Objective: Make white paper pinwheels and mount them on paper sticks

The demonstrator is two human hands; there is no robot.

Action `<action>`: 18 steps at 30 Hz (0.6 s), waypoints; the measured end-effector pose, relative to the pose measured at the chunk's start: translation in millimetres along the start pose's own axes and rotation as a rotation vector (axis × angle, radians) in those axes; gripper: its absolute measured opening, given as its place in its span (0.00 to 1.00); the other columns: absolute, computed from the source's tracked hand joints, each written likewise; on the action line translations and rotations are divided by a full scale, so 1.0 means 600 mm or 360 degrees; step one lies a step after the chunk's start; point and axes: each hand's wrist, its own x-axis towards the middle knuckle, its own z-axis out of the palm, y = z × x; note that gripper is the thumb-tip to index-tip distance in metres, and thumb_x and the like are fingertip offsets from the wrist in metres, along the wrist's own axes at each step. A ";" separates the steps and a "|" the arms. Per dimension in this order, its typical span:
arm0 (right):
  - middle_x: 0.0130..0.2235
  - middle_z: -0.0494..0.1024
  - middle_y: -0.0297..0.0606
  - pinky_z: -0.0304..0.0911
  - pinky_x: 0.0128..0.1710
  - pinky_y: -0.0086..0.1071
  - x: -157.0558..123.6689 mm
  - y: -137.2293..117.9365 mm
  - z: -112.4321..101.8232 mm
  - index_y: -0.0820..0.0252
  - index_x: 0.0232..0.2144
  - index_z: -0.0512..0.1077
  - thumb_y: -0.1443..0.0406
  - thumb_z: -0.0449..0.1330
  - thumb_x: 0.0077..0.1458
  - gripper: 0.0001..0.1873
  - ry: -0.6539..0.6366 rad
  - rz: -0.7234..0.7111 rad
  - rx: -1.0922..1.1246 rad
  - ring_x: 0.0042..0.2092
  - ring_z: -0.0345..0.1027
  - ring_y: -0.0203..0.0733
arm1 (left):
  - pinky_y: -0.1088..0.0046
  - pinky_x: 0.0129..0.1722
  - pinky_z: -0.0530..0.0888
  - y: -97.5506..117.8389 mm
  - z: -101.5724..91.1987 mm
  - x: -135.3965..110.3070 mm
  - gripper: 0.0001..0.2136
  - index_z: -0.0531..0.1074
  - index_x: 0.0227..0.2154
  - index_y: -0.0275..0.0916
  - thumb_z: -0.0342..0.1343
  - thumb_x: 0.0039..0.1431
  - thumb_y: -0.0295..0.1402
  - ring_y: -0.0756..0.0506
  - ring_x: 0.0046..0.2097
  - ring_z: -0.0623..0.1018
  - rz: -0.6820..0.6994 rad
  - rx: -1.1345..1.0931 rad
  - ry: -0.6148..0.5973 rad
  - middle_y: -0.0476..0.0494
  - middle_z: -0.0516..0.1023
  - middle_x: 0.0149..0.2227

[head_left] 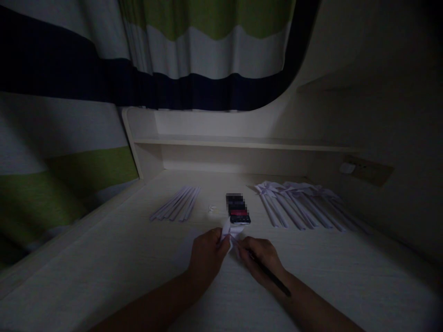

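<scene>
My left hand (207,252) is closed, with thumb and fingers pinching a piece of folded white paper (226,227). In my right hand (260,258) lies a slim dark pen-like tool (272,275), its back end sticking out toward the wrist. The tool's front end meets the paper between the two hands; its tip is too dim to make out. Just beyond the paper lies a phone (240,220) with a blurred screen. Small white scraps (212,209) lie left of the phone.
Several thin rolled paper sticks (178,203) lie at the back left of the white desk (155,263). Several paper sticks with folded, petal-like tops (299,205) lie at the right. A shelf (235,142), a striped curtain (207,50) and a wall socket (368,170) surround the dim desk.
</scene>
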 end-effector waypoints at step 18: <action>0.14 0.68 0.29 0.56 0.16 0.23 0.002 -0.021 0.002 0.59 0.21 0.65 0.63 0.51 0.52 0.11 0.0059 0.0411 0.0181 0.15 0.61 0.31 | 0.79 0.26 0.65 -0.003 0.001 0.003 0.12 0.71 0.25 0.37 0.46 0.52 0.38 0.50 0.25 0.72 -0.0066 -0.0264 0.0023 0.48 0.74 0.22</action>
